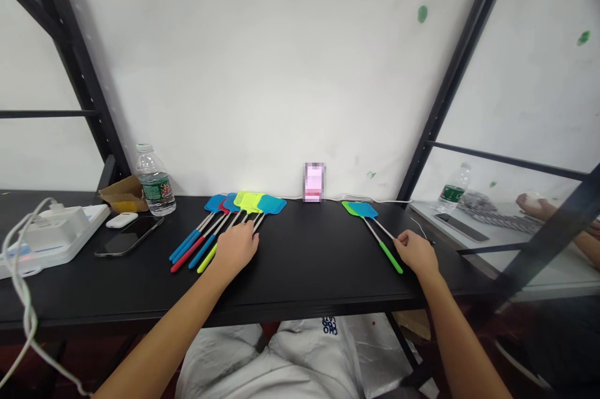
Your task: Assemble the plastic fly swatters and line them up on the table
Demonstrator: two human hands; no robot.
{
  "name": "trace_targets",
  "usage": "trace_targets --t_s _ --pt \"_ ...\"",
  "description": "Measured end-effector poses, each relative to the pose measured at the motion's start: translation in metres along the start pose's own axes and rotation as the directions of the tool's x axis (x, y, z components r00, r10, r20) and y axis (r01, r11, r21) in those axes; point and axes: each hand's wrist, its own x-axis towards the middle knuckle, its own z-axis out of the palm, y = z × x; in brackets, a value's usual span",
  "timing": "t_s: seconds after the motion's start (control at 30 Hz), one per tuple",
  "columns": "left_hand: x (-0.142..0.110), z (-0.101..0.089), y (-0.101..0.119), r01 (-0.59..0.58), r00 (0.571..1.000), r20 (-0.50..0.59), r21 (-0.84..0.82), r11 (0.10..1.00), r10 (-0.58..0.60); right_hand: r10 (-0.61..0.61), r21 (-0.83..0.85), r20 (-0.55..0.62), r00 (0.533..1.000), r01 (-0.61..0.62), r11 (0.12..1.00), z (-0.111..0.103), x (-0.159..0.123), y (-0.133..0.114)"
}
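Note:
Several plastic fly swatters lie side by side on the black table [328, 261], their heads toward the wall. In the left group, blue, red and yellow heads overlap, with a yellow swatter head [248, 202] in the middle. My left hand [234, 247] lies over the shafts of this group, and its grip is unclear. To the right, a blue swatter [363, 210] overlaps a green-handled swatter [390, 257]. My right hand [416, 253] sits at the end of the blue swatter's shaft, hiding its handle, with the green handle beside it.
At the table's left stand a water bottle [155, 181], a phone [129, 235], a white charging unit [56, 236] with loose cable, and a cardboard scrap [122, 194]. A pixelated upright object [314, 182] stands by the wall. A co-worker's hand [532, 205] shows beyond a black metal frame [454, 80].

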Motion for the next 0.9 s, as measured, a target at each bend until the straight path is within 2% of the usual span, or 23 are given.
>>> trace_targets --t_s 0.6,0.9 --pt "-0.0002 -0.0009 -0.0005 0.058 0.993 0.102 0.060 0.996 -0.064 0.074 -0.005 -0.047 0.996 -0.074 0.997 -0.0026 -0.0004 0.0000" --pt "-0.0005 -0.0010 -0.0010 0.061 0.992 0.105 0.072 0.996 -0.068 0.068 0.037 -0.053 0.996 -0.066 0.997 -0.0014 -0.0001 0.0001"
